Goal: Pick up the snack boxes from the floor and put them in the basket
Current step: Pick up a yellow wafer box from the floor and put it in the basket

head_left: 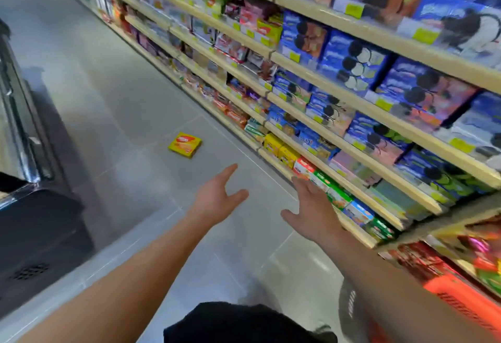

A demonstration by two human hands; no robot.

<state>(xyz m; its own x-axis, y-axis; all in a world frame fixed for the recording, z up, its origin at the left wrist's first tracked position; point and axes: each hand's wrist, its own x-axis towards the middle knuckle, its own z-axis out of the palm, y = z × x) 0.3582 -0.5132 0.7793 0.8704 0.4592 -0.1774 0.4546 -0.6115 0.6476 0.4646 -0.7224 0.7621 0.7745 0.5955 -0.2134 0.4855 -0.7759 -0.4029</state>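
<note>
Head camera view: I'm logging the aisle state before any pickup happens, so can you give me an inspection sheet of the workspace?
Surface: grey tiled floor, glossy, with visible grout lines.
Job's things: one yellow snack box lying flat on the floor, ahead of both hands, untouched; orange basket at lower right, partly hidden behind the right arm, contents not visible.
Clutter: nothing seen on the floor besides the box.
Grippers: left hand and right hand both open, empty, stretched forward.
Cables: nothing seen.
Surroundings: stocked shelves of biscuit boxes along the right; dark freezer cabinet on the left.
</note>
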